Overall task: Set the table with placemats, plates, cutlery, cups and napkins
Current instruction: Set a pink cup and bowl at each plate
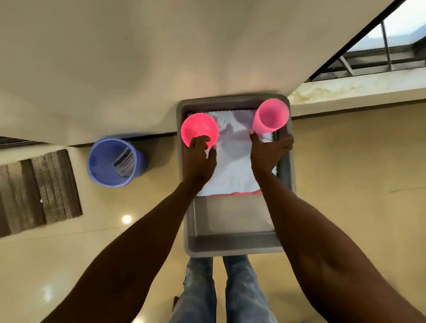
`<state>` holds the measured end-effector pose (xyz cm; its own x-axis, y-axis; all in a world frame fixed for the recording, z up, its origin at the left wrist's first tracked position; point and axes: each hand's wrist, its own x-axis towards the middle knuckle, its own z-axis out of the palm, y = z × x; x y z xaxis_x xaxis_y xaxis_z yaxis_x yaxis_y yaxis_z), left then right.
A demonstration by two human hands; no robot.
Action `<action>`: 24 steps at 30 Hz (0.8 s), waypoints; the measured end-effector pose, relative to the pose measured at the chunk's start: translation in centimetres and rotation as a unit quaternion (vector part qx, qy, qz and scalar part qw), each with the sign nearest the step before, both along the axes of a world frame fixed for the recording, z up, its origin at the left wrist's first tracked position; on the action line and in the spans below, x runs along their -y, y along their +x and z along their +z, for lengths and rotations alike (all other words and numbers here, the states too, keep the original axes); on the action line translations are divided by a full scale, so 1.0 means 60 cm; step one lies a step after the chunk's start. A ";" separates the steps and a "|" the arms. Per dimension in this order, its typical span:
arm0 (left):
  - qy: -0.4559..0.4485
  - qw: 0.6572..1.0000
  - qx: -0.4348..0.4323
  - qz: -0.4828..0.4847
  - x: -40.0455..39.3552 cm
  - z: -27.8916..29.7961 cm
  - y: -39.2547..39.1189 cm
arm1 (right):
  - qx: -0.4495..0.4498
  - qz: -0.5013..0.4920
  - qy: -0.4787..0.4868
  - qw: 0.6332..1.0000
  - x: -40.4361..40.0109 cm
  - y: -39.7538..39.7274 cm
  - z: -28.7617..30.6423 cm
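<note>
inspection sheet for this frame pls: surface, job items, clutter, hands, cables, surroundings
Surface: pale table top, bare where visible; grey tub sits below its edge, what supports it is not visible.
Job's things: two pink cups, left pink cup and right pink cup, both over the tub; white napkins lying in the tub with a pink edge showing beneath.
Clutter: nothing seen.
Grippers: left hand grips the left pink cup by its rim; right hand holds the right pink cup near its base.
Cables: nothing seen.
Surroundings: blue bin on glossy floor, brown mat, window top right.
</note>
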<state>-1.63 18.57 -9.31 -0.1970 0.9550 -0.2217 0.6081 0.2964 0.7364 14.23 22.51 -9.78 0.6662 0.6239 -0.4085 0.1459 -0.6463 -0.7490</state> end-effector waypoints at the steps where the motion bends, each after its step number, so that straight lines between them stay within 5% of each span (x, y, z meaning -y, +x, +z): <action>1: 0.000 1.000 0.024 -0.007 -0.004 0.001 0.018 | 0.022 0.015 0.029 0.999 -0.006 0.013 -0.005; 5: -0.035 0.997 0.070 -0.003 -0.029 -0.002 0.074 | 0.091 0.136 0.085 0.983 -0.029 0.059 -0.010; 9: -0.069 0.996 0.049 -0.008 -0.032 -0.007 0.092 | 0.165 0.334 -0.033 0.927 -0.044 0.090 -0.018; 24: -0.182 0.978 -0.040 -0.091 0.032 0.068 0.114 | 0.050 0.243 -0.054 0.967 0.060 0.144 0.132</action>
<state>5.23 16.67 -5.24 -0.0610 0.8363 -0.5449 0.7270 0.4113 0.5499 22.89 18.91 -1.88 0.3450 0.8306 -0.4371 0.5205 -0.5568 -0.6473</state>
